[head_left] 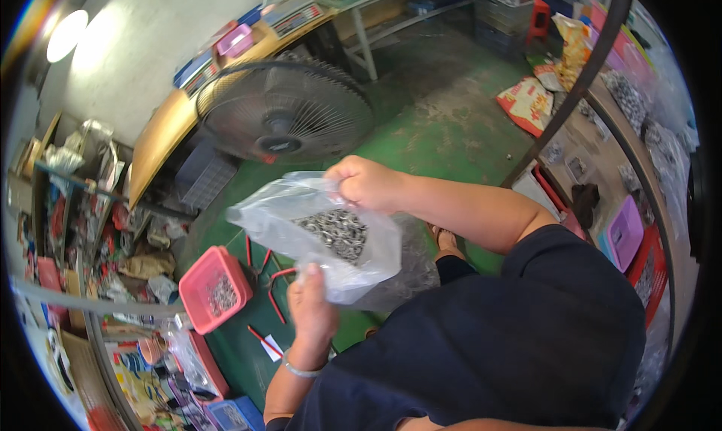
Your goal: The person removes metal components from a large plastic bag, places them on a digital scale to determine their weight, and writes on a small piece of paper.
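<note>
Holding a translucent plastic bag (284, 205) at centre of view, heavy-looking with small silvery metal parts (338, 233). Pinching its rim at one o'clock with the right hand (362, 183), fingers curled tight; gripping its edge between six and seven with the left hand (312, 307), thumb up, fingers beneath too hidden to tell. Probably held apart thus for a gaping mouth and a supported load. At eight o'clock, likely for easy reach, has a pink plastic basin (214, 263) of metal pieces (222, 295) on a green tabletop (235, 350), with red-handled pliers (277, 305) nearby. Faces a black caged fan (282, 115) at eleven, perhaps for cooling.
</note>
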### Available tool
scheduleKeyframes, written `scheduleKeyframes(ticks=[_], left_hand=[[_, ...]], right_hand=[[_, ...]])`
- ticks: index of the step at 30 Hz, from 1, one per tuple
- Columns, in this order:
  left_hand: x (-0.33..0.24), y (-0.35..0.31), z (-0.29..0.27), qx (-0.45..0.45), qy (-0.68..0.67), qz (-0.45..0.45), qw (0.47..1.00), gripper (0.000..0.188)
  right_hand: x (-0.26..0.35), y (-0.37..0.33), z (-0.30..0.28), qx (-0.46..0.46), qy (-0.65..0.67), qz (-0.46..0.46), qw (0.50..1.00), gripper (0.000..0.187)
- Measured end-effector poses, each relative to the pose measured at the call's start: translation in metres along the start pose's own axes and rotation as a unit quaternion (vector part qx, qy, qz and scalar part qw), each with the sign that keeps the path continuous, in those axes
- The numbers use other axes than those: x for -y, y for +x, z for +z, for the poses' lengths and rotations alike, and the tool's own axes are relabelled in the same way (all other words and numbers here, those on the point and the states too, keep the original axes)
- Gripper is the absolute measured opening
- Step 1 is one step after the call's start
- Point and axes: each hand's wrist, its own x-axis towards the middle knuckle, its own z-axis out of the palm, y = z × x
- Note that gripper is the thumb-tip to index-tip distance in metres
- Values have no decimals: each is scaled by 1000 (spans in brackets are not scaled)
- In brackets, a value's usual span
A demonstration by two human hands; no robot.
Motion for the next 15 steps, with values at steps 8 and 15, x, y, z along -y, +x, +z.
scheduleKeyframes(ticks=[8,15], left_hand=[[134,97,108,111,16,-248,962,25],[170,194,230,158,54,-244,955,25]], right_hand=[[-94,-112,-175,-271,69,90,956,12],[-47,-165,-302,-418,268,-13,868,14]])
